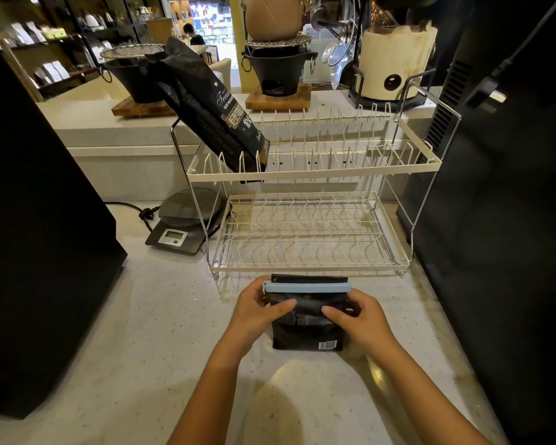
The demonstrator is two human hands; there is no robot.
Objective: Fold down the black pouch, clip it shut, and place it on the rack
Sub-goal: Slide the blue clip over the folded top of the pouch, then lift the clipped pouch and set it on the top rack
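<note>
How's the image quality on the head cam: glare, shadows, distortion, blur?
Head view: strong wide-angle bending, the rack uprights bow outward; a glare patch on the counter just below the black pouch; a soft shadow lower on the counter between the forearms; dark masses at both edges lose detail; background shelves soft and doorway overexposed; left hand, right hand and blue clip sharp.

left hand (260, 306): fingers curled, thumb pointing inward | right hand (357, 317): same, mirrored | forearms bare, converging forward
</note>
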